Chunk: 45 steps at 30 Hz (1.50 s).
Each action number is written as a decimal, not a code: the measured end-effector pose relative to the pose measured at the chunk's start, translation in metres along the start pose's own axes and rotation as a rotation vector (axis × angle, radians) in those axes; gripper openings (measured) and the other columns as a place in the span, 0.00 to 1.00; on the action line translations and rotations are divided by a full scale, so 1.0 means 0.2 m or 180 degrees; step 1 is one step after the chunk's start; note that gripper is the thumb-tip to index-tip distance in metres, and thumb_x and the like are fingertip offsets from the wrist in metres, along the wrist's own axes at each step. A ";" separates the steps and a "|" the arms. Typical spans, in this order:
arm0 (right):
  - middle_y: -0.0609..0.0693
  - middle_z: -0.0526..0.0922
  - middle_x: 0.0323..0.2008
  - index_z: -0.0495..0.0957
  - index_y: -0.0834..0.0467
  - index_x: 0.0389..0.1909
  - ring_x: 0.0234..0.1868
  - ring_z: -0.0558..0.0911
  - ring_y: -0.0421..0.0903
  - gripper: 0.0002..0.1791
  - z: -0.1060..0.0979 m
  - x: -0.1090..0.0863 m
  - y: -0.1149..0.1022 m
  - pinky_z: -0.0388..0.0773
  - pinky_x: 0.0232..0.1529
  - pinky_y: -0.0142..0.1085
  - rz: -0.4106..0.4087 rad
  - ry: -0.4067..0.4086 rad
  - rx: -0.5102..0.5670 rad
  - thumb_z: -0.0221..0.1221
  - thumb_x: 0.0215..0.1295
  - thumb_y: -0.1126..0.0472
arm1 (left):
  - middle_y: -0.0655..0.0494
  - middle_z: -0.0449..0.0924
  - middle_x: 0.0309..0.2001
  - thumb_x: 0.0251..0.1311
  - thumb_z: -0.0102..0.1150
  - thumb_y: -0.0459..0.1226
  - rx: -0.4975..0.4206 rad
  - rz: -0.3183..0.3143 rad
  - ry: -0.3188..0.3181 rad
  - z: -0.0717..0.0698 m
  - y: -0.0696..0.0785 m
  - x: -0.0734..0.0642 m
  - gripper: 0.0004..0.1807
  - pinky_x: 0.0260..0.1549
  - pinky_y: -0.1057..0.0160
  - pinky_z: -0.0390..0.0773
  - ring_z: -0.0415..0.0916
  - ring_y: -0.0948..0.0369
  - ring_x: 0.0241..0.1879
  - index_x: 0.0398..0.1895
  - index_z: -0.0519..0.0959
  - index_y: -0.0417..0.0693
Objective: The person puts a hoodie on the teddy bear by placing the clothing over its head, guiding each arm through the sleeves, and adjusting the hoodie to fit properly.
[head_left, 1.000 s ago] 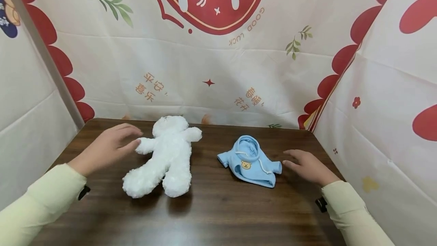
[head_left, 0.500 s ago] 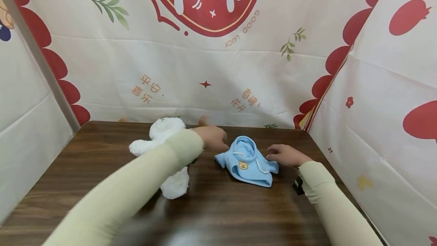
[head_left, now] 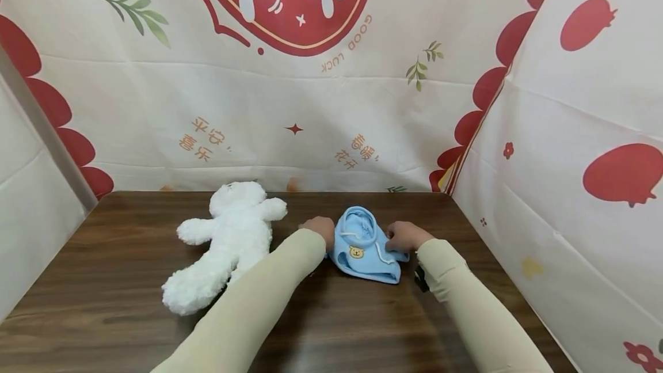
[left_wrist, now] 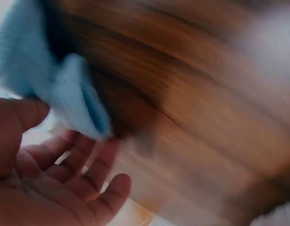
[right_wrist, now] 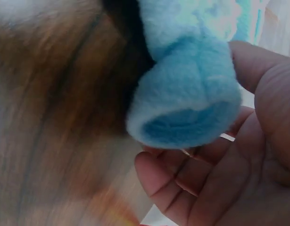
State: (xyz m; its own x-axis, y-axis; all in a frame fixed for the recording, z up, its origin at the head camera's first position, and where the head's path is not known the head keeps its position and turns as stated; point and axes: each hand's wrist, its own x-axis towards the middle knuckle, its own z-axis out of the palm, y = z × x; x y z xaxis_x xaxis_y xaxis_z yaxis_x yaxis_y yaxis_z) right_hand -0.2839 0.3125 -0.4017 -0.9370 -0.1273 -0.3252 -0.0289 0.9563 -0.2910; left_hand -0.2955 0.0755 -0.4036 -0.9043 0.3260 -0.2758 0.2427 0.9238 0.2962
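Note:
A small light-blue doll hoodie (head_left: 370, 263) with a bear-face patch lies on the table between my hands, its hood opening up. My left hand (head_left: 320, 230) is at the sleeve on the left; in the left wrist view that sleeve (left_wrist: 78, 101) sits between the thumb and the curled fingers. On the other side my right hand (head_left: 406, 236) pinches the right sleeve (right_wrist: 187, 89), thumb on one side and fingers behind it. To the left, a white fluffy plush toy (head_left: 240, 229) lies on its back, one leg partly hidden by my left sleeve.
The dark wooden table (head_left: 119, 246) ends at a printed white cloth backdrop (head_left: 259, 102). A similar cloth wall (head_left: 544, 189) rises close along the right side, and another on the left.
My left hand has crossed from beside the plush toy to the hoodie's left sleeve. My right hand has come inward to the right sleeve. The view has turned slightly right.

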 end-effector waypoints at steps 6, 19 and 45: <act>0.51 0.71 0.23 0.73 0.58 0.25 0.23 0.72 0.46 0.07 -0.01 0.03 -0.03 0.69 0.22 0.36 -0.0287 0.0333 0.0084 0.58 0.61 0.68 | 0.52 0.84 0.36 0.68 0.57 0.34 0.0060 0.0102 0.0144 -0.02 -0.05 -0.03 0.08 0.51 0.48 0.77 0.81 0.56 0.39 0.35 0.85 0.45; 0.54 0.75 0.27 0.76 0.61 0.35 0.27 0.74 0.49 0.04 -0.29 -0.07 -0.19 0.71 0.28 0.39 -0.0700 0.1483 0.0395 0.56 0.68 0.64 | 0.59 0.67 0.17 0.62 0.53 0.30 -0.0574 0.0724 0.0965 -0.37 -0.05 -0.15 0.15 0.19 0.64 0.66 0.63 0.62 0.18 0.17 0.70 0.51; 0.50 0.79 0.34 0.79 0.58 0.38 0.34 0.76 0.46 0.05 -0.18 0.05 -1.30 0.74 0.34 0.36 -0.1655 0.1248 0.1133 0.56 0.71 0.61 | 0.51 0.81 0.37 0.71 0.54 0.37 -0.1335 0.0539 0.0732 -0.82 -1.18 -0.76 0.13 0.34 0.60 0.75 0.75 0.58 0.35 0.50 0.79 0.35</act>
State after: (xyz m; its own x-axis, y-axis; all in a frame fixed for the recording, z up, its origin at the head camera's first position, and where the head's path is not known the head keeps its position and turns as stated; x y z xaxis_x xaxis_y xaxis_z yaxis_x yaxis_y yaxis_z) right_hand -0.2975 0.0724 -0.2964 -0.8905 -0.3733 0.2599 -0.4507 0.6464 -0.6156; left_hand -0.2726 -0.2247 -0.2814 -0.9299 0.3679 0.0026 0.2734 0.6862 0.6741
